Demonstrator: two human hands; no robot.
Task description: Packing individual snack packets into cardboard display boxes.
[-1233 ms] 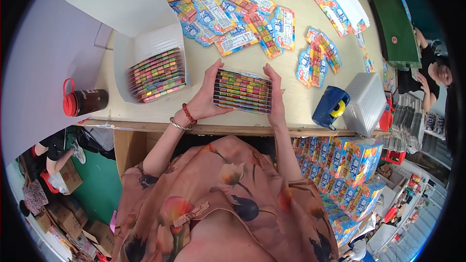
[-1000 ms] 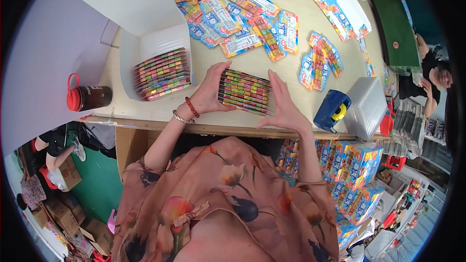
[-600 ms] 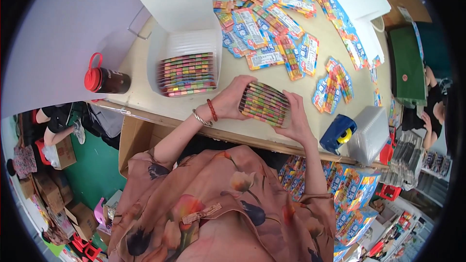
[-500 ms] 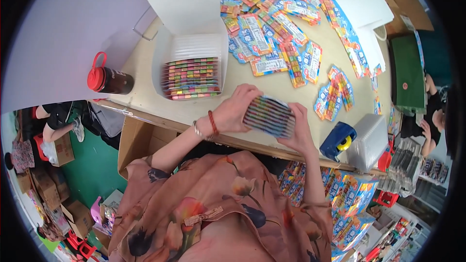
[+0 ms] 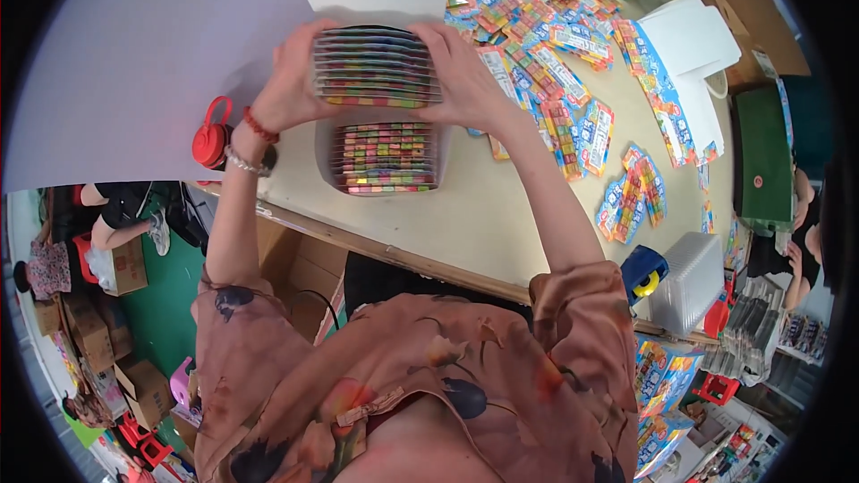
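Between my two hands is a stack of candy packs (image 5: 376, 67), squeezed at its ends. My left hand (image 5: 300, 72) wraps the stack's left end and my right hand (image 5: 461, 76) its right end. The stack is held above the far part of an open white box (image 5: 327, 148), whose back part it hides. In the near part of that box stands a row of colourful candy packs (image 5: 385, 156), edges up. A red-lidded bottle (image 5: 212, 139) is beside my left wrist, partly hidden by it.
Loose candy packs (image 5: 555, 45) are heaped on the table (image 5: 501, 241) at the far right. A few overlapping packs (image 5: 633, 192) lie nearer. A blue tape dispenser (image 5: 642, 273) and clear plastic trays (image 5: 687, 282) stand at the right edge. Another person's hand (image 5: 795, 259) shows at far right.
Both hands have carried the stack of candy packs up and to the left, from near the table's front edge to over the white box. The view has shifted slightly.
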